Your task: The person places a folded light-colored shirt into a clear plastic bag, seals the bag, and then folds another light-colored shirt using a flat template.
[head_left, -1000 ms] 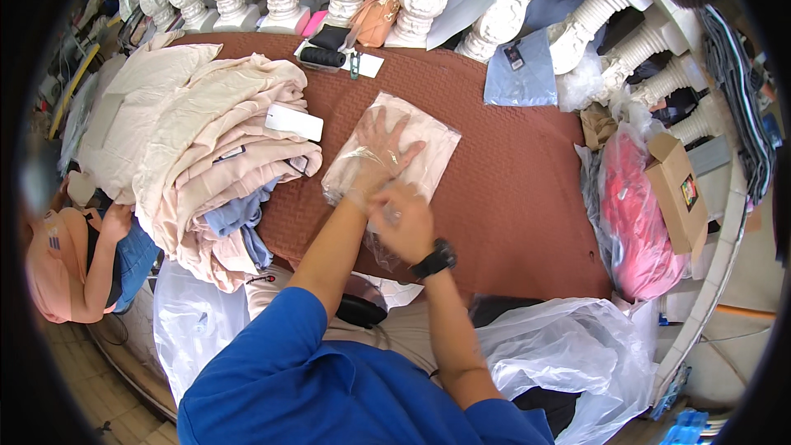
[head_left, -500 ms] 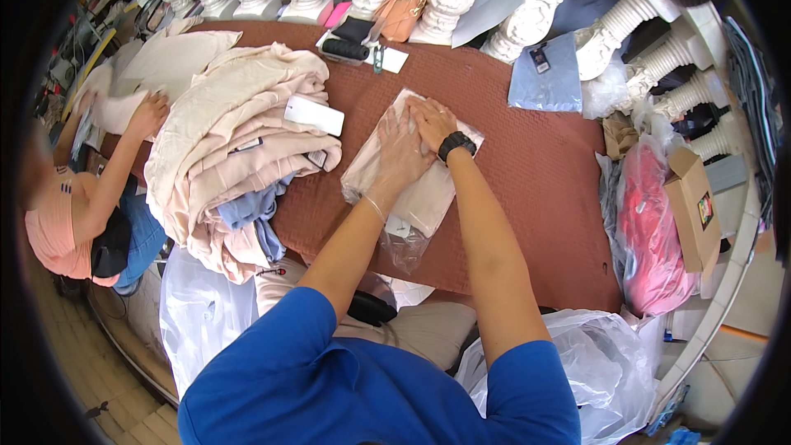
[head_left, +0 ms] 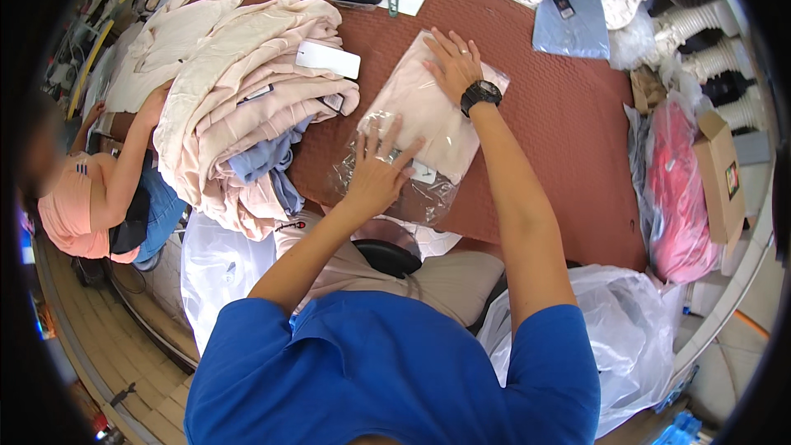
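A folded pale pink garment [head_left: 428,115] lies in a clear plastic bag on the brown-covered table [head_left: 548,152]. My right hand [head_left: 453,66], with a black watch on the wrist, rests flat near the bag's far edge with its fingers extended. At the near left end, my left hand [head_left: 381,171] is spread over the crinkled, loose plastic [head_left: 432,202]. Neither hand grips anything. A white tag shows through the plastic beside my left fingers. To the left rises a heap of cream and pink garments [head_left: 247,82] with a white card [head_left: 328,59] on it.
At far left, another person [head_left: 91,198] handles pale cloth. A bagged blue garment [head_left: 571,21] lies at the back right. Bagged red cloth [head_left: 680,189] and a cardboard box [head_left: 718,177] stand along the right edge. Large clear plastic bags [head_left: 593,338] hang by my lap.
My left hand has slid toward me, off the garment's middle to the bag's loose end, fingers now spread. My right hand stays near the far edge. The view has shifted, so the table appears higher.
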`<state>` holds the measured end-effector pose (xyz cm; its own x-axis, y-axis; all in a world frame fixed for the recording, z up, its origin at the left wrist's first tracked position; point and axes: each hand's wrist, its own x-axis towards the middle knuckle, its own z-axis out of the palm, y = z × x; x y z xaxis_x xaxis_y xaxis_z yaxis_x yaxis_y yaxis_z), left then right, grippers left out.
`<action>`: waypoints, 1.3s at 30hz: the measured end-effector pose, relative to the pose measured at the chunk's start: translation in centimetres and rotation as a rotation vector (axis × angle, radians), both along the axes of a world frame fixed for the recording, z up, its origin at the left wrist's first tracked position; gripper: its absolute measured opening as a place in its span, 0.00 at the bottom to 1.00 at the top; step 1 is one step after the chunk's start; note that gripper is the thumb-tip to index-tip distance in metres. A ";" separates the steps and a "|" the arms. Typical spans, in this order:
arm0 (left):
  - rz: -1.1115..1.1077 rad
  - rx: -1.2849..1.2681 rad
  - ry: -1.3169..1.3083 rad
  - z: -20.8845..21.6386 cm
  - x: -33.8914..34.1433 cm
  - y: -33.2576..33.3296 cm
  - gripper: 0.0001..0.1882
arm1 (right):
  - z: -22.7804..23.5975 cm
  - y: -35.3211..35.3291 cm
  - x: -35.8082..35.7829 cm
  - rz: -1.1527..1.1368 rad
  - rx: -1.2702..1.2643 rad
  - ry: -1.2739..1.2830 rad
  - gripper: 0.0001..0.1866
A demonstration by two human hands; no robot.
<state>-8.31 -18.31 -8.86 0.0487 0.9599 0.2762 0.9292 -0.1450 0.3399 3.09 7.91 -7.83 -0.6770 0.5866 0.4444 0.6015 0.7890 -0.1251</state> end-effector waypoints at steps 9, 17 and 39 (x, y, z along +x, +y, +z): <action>0.070 0.047 0.008 -1.4 1.7 -0.8 0.30 | -1.5 -15.3 6.5 -0.300 -0.231 0.117 0.28; -0.083 0.285 -0.324 -0.2 2.3 -3.1 0.26 | 1.5 -23.8 11.5 -0.641 -0.575 0.183 0.31; -0.405 0.366 0.253 1.4 3.1 -0.3 0.15 | -0.5 -26.4 11.2 -0.624 -1.146 0.567 0.20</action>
<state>-5.22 -18.65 -7.48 0.4981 0.6960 0.5172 0.8212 -0.5702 -0.0235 14.26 -18.50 -8.34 -0.0719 0.9327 -0.3535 0.4609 -0.2832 -0.8411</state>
